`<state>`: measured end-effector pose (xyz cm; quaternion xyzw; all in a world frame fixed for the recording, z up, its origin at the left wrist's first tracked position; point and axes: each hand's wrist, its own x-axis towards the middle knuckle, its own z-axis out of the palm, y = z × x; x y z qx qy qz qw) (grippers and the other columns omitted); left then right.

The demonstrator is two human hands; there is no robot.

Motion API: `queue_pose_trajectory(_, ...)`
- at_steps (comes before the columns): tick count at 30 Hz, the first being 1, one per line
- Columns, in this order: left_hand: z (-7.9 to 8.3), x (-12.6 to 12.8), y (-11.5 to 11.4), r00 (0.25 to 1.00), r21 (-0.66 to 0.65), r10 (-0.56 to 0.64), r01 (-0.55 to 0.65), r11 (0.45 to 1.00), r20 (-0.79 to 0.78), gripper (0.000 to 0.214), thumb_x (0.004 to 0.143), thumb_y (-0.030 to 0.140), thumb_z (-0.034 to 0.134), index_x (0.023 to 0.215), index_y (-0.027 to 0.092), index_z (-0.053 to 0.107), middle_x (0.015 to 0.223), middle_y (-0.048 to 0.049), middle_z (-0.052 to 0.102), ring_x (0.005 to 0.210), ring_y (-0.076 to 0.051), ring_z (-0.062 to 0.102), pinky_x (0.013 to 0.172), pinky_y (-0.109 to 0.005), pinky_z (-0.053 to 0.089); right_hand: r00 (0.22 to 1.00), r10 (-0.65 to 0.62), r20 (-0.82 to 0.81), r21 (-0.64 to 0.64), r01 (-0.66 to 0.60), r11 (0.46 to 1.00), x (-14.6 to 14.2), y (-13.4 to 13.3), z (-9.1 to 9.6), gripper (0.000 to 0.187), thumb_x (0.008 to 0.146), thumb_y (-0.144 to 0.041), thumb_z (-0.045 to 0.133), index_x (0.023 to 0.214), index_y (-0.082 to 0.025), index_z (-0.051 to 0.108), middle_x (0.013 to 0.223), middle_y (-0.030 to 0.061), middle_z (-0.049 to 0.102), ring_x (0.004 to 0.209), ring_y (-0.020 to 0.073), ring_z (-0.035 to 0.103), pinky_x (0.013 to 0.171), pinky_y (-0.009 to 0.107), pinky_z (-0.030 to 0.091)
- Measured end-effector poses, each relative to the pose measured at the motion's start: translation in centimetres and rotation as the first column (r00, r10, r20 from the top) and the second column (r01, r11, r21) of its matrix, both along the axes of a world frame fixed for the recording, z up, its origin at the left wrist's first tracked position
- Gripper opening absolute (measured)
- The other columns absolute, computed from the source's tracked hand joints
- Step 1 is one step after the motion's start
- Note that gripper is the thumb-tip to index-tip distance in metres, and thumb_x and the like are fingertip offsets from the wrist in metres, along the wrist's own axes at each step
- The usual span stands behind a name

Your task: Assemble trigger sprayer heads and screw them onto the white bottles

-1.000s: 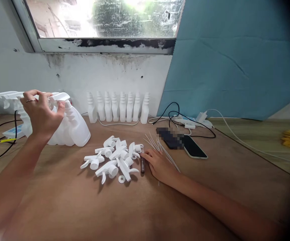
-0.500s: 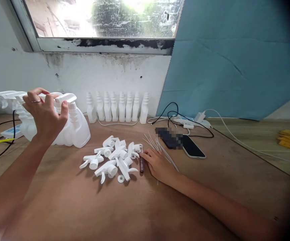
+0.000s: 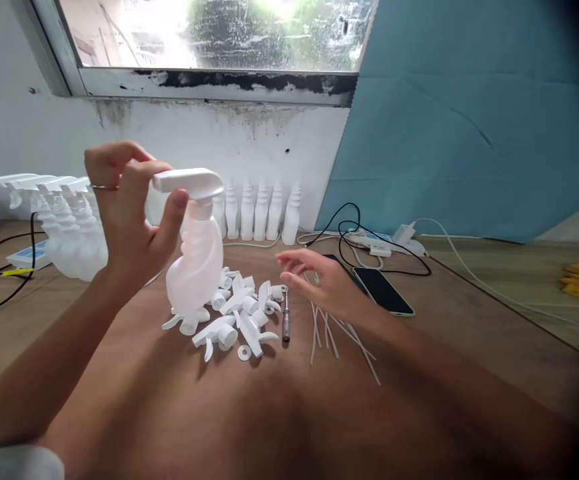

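My left hand (image 3: pixel 129 213) grips a white spray bottle (image 3: pixel 195 257) by its trigger head and holds it in the air above the table, over a pile of loose white trigger heads (image 3: pixel 232 313). My right hand (image 3: pixel 322 280) hovers just above the table with its fingers spread and nothing in them, to the right of the pile. Under it lie several thin white dip tubes (image 3: pixel 337 330). A small screwdriver (image 3: pixel 285 320) lies between the pile and the tubes.
Assembled spray bottles (image 3: pixel 59 220) stand at the left. A row of capless white bottles (image 3: pixel 264 210) lines the wall. A phone (image 3: pixel 382 290), a power strip (image 3: pixel 369 243) and cables lie at the right. A washer (image 3: pixel 244 353) sits near the pile.
My left hand has lifted one spray bottle off the group at the left and carried it right, over the pile. My right hand has risen off the table and opened.
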<state>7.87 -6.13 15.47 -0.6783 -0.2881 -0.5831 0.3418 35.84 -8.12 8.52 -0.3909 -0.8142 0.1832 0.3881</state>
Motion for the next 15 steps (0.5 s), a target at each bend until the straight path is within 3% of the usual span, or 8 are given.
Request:
queue_pose_trajectory(2,0.8,1.6,-0.6,0.996,0.005,-0.086,0.086,0.996,-0.004,0.026,0.086,0.04,0.053,0.1,0.019,0.06,0.101,-0.0096,0.049,0.104,-0.024,0.048,0.089,-0.041,0.043,0.981,0.132,-0.14,-0.096,-0.146,0.985,-1.1,0.2,2.3,0.039,0.085,-0.039,0.062,0.12,-0.023,0.056,0.117,0.0057,0.06,0.104,0.0176,0.059,0.09,0.036,0.051)
queue_pose_trajectory(5,1.5,3.8,-1.3,0.978,-0.034,-0.208,0.209,0.977,0.021,0.027,0.088,0.043,0.053,0.101,0.02,0.059,0.105,-0.0089,0.048,0.106,-0.023,0.047,0.091,-0.041,0.044,0.886,0.283,-0.367,-0.12,-0.347,0.93,-3.0,-0.1,4.6,0.049,0.079,-0.041,0.069,0.122,-0.024,0.054,0.125,0.0055,0.056,0.113,0.0188,0.056,0.097,0.037,0.048)
queue_pose_trajectory(9,1.2,6.3,-2.0,0.921,-0.181,-0.376,0.389,0.903,0.102,0.031,0.089,0.052,0.049,0.101,0.025,0.056,0.109,-0.0071,0.049,0.108,-0.023,0.048,0.092,-0.039,0.044,0.764,0.315,-0.562,-0.085,-0.433,0.897,-4.7,-0.9,5.6,0.039,0.075,-0.042,0.073,0.103,-0.02,0.057,0.103,0.0046,0.064,0.091,0.0178,0.064,0.078,0.032,0.054)
queue_pose_trajectory(13,-0.3,7.6,-2.0,0.837,-0.382,-0.502,0.546,0.746,0.216,0.043,0.089,0.058,0.042,0.12,0.029,0.047,0.112,-0.0048,0.052,0.1,-0.02,0.054,0.084,-0.034,0.047,0.735,0.206,-0.646,-0.026,-0.291,0.956,-4.6,-0.9,5.8,0.029,0.081,-0.044,0.066,0.094,-0.02,0.057,0.086,0.0021,0.064,0.073,0.0139,0.062,0.064,0.027,0.052)
queue_pose_trajectory(15,-1.1,7.9,-1.7,0.821,-0.593,-0.511,0.549,0.589,0.253,0.053,0.084,0.063,0.048,0.125,0.03,0.043,0.115,-0.0042,0.054,0.099,-0.019,0.056,0.08,-0.031,0.048,0.71,0.154,-0.687,0.017,-0.196,0.98,-3.9,-0.5,6.0,0.027,0.084,-0.047,0.061,0.092,-0.021,0.057,0.091,0.0026,0.063,0.078,0.0148,0.063,0.067,0.029,0.052)
